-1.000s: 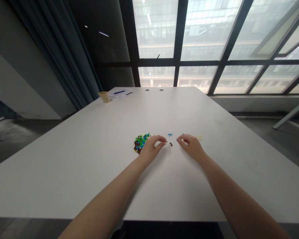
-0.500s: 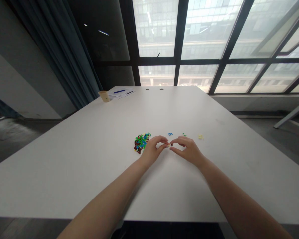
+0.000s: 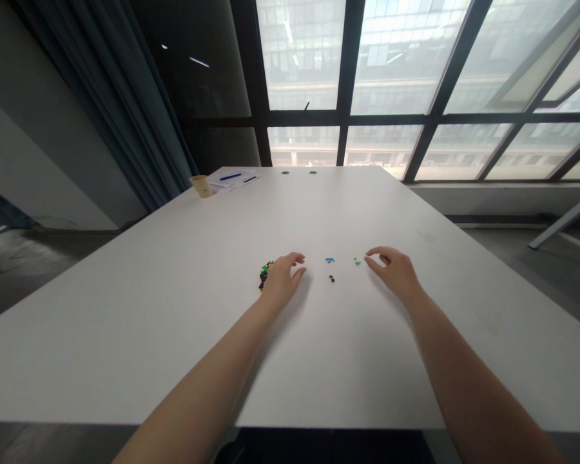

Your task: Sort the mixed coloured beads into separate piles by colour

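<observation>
**Two open hands at a small heap of plastic bricks on a white table**

The heap of small plastic bricks [image 3: 265, 275] is taken as the reference point. It is a tight pile of green, blue and dark red pieces on a white table [image 3: 164, 335], and much of it is hidden behind the left hand [image 3: 281, 281].

The left hand lies against the right side of the heap, palm down, with the fingers loosely spread. No brick is seen held in it, though contact with the heap cannot be confirmed. The right hand [image 3: 394, 270] is well to the right of the heap, with the fingers lightly curled and the thumb apart from the forefinger. Nothing is seen between them. The two hands are well apart.

Three small groups are laid out between the hands, to the right of the heap. Blue bricks [image 3: 329, 260] are set farthest from the person, dark red bricks [image 3: 331, 278] lie just nearer the person, and green bricks [image 3: 356, 261] lie farther right, near the fingertips of the right hand.

Far beyond the heap, toward the opposite end of the table, stand a paper cup [image 3: 202, 186] and papers [image 3: 234, 180] with a blue pen [image 3: 231, 176] on them. Beyond the heap, past the table, rises a tall dark-framed window [image 3: 391, 64], with a blue-grey curtain [image 3: 91, 84] to its left.
</observation>
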A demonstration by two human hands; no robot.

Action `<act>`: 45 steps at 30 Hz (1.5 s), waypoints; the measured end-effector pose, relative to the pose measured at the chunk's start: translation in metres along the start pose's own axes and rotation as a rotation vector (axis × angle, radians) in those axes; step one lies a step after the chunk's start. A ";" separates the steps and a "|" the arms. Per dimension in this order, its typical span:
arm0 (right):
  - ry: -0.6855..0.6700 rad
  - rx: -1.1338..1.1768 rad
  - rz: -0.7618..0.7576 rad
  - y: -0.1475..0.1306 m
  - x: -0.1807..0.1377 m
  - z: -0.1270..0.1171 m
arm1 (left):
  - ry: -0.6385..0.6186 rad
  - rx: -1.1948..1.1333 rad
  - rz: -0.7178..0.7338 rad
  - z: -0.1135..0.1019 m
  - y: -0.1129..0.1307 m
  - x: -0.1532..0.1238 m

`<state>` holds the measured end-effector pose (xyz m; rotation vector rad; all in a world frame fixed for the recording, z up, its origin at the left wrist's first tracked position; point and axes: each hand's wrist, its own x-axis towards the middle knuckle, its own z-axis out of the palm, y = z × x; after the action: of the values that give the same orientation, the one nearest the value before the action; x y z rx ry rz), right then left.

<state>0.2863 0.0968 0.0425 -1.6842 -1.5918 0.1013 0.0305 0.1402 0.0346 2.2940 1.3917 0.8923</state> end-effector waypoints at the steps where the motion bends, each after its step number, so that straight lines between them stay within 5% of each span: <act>1: 0.030 -0.057 0.092 0.010 0.003 -0.005 | 0.007 0.085 -0.037 -0.002 -0.005 0.002; 6: 0.038 -0.350 0.387 0.055 0.006 -0.017 | -0.073 0.389 -0.201 -0.007 -0.022 0.006; 12: -0.090 -0.447 0.551 0.077 0.007 -0.008 | -0.149 0.413 -0.198 -0.002 -0.028 0.006; 19: -0.065 -0.430 0.469 0.084 0.007 -0.005 | -0.164 0.340 -0.183 0.003 -0.042 0.011; 25: 0.089 -0.381 0.419 0.076 0.009 -0.012 | -0.138 0.297 -0.121 0.005 -0.045 0.012; 34: 0.071 -0.291 0.360 0.059 0.010 -0.009 | -0.085 0.276 -0.068 0.002 -0.041 0.012; 40: 0.057 -0.178 0.249 0.030 0.007 -0.007 | 0.015 0.000 -0.157 0.002 -0.036 0.012; 45: -0.058 0.013 0.028 -0.005 -0.006 0.015 | -0.084 -0.417 -0.286 0.004 -0.022 0.010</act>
<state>0.2733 0.0982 0.0327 -1.7082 -1.6069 0.1761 0.0212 0.1599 0.0233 1.7537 1.3096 0.8844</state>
